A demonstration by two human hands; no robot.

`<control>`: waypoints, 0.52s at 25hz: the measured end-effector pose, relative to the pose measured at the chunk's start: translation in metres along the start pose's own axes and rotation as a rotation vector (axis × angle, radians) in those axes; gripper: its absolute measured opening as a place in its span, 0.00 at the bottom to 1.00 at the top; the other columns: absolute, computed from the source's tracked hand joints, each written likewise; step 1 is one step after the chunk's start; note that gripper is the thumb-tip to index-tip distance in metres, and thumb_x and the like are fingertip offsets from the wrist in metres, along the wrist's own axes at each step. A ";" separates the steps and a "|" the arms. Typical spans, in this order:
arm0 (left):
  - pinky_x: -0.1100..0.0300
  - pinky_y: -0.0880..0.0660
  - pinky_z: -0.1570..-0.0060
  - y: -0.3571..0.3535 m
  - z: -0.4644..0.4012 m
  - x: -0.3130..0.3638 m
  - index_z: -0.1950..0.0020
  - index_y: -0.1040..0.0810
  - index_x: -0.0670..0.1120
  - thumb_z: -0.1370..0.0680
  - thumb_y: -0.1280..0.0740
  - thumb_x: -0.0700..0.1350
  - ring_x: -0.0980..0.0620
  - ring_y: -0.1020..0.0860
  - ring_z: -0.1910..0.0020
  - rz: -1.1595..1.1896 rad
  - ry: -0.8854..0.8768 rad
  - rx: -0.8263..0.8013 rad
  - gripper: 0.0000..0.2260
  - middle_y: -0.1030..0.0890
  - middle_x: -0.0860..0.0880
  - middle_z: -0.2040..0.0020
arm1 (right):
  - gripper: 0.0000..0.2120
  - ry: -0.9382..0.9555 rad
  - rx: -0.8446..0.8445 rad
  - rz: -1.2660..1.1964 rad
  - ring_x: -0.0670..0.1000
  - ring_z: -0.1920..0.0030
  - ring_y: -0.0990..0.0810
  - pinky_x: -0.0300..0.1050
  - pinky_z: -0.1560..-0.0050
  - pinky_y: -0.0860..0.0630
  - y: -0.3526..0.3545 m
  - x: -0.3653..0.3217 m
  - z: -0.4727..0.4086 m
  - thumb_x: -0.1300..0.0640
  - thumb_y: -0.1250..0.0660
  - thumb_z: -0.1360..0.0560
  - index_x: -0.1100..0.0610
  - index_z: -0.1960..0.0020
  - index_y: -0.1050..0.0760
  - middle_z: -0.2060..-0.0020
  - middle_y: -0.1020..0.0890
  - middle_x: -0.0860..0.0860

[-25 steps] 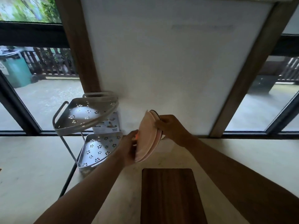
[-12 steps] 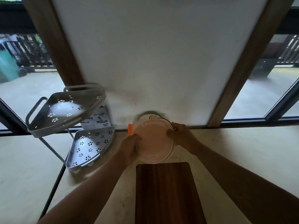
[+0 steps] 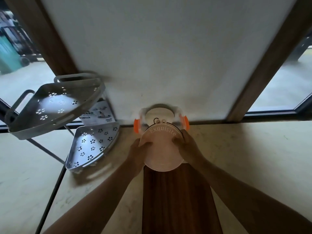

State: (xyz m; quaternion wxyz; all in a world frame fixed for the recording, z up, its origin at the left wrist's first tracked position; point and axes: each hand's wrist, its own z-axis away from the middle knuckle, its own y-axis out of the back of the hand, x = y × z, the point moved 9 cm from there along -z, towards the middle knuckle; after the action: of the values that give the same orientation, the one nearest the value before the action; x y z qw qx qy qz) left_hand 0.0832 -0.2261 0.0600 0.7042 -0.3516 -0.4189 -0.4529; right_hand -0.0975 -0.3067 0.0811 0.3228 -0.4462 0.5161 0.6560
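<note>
Item-wise, we held one pink lid [image 3: 161, 149]: left hand [image 3: 137, 154] and right hand [image 3: 189, 148], fingers clamped on opposite edges, above the wooden board [image 3: 177, 200].

Lid [image 3: 162, 149] was pale pink with white "Exquisite" lettering along its 12 o'clock edge; container [image 3: 159, 115] at 12 o'clock of it was white, orange clips [image 3: 136, 126] at its 9 and 3 o'clock. Rack [image 3: 55, 105] at 9 o'clock was grey, both tiers punched with a flower-shaped hole pattern. Cutting board [image 3: 177, 200] at 6 o'clock was dark brown with straight grain; counter [image 3: 253, 157] pale cream.
</note>
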 end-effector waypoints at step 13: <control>0.53 0.21 0.58 0.000 -0.055 0.087 0.45 0.23 0.43 0.21 0.35 0.45 0.48 0.20 0.54 -0.483 -0.366 0.126 0.07 0.19 0.43 0.49 | 0.05 0.201 0.084 0.072 0.44 0.60 0.21 0.29 0.71 0.30 0.036 -0.041 -0.066 0.50 0.38 0.20 0.50 0.50 0.26 0.59 0.20 0.44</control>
State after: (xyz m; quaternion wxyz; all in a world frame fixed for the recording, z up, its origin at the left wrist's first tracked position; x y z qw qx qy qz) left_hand 0.1193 -0.3042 0.1166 0.5092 -0.2733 -0.6375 -0.5095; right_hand -0.0967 -0.3781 0.1278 0.2640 -0.4768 0.5888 0.5968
